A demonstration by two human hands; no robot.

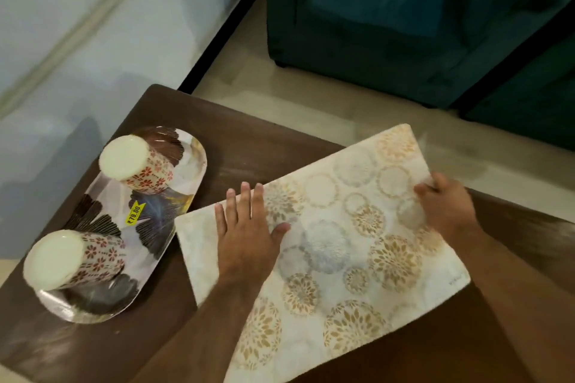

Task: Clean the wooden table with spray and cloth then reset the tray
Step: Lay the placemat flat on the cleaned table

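A single wide-angle view, worn at head height, looks steeply down and forward onto the dark wooden surface [242,146] from close above. Both forearms enter from the near edge, so the viewpoint sits just behind them. The surface runs off the near and right borders; the floor [311,96] and a teal sofa [389,25] fill the far side, a pale wall [93,25] the far left.

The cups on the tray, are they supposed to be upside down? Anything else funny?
Both cups stand bottoms-up on the tray, which still wears a yellow price sticker. The placemat lies crooked, one corner past the table edge.
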